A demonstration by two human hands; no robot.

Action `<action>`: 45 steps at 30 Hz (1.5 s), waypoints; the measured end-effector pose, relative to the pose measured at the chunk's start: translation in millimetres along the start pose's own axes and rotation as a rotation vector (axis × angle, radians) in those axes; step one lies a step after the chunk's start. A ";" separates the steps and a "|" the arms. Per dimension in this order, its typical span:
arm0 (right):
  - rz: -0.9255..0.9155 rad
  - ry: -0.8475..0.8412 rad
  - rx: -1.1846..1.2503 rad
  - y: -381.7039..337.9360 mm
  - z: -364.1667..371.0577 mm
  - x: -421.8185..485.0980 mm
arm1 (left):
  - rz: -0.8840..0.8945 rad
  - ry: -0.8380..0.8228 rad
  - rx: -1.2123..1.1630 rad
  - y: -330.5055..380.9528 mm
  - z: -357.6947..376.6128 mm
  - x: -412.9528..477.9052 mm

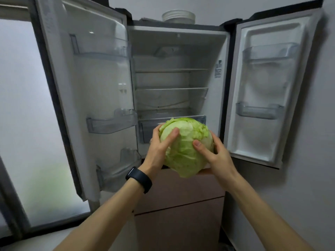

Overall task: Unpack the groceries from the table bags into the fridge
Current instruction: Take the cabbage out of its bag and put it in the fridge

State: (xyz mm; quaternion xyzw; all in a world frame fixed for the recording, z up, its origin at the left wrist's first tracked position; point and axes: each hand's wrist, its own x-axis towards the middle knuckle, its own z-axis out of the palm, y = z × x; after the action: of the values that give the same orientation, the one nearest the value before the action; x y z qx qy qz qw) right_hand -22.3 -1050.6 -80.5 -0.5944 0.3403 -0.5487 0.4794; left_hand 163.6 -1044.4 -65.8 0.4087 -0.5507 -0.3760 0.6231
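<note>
the cabbage (184, 147) is held in the air before the open fridge (172, 51), in front of the clear drawer (150, 129) at the bottom of the compartment. it is nearly round; its slightly longer axis runs up and down in the view, with the narrower end pointing down toward the person.

from the left: a frosted window (23, 105), the left door (90, 87) swung wide with clear bins, the compartment with glass shelves, the right door (272, 87) also open, then a pale wall (317, 160). a stack of white bowls (178, 16) sits on the fridge top, and brown drawer fronts (181, 196) lie below.

the left hand (159, 147), with a dark band (139, 179) on its wrist, cups the cabbage's left side with its thumb across the front. the right hand (217, 156) cups the right side likewise.

the leaves are pale green, crinkled and tightly wrapped.
</note>
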 end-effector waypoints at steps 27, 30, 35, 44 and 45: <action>-0.092 -0.206 -0.298 157.3 19.5 505.0 | -0.021 0.628 0.542 -162.7 -33.0 434.0; -0.046 -0.204 -0.297 169.5 47.5 550.1 | -0.043 0.666 0.553 -175.1 -60.0 475.5; 0.018 -0.199 -0.276 195.8 90.0 610.0 | -0.074 0.656 0.549 -194.9 -104.4 530.4; 0.169 -0.223 -0.229 195.7 117.0 657.6 | -0.136 0.623 0.710 -208.6 -133.6 565.8; 0.158 -0.219 -0.251 198.1 117.6 660.4 | -0.153 0.628 0.725 -208.4 -133.1 568.6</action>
State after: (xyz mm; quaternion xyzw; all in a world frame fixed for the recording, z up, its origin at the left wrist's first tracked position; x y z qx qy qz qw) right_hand 226.6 -1703.2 -44.9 -0.6770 0.3977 -0.3945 0.4773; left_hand 354.9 -1634.0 -50.8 0.7326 -0.4001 -0.0630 0.5470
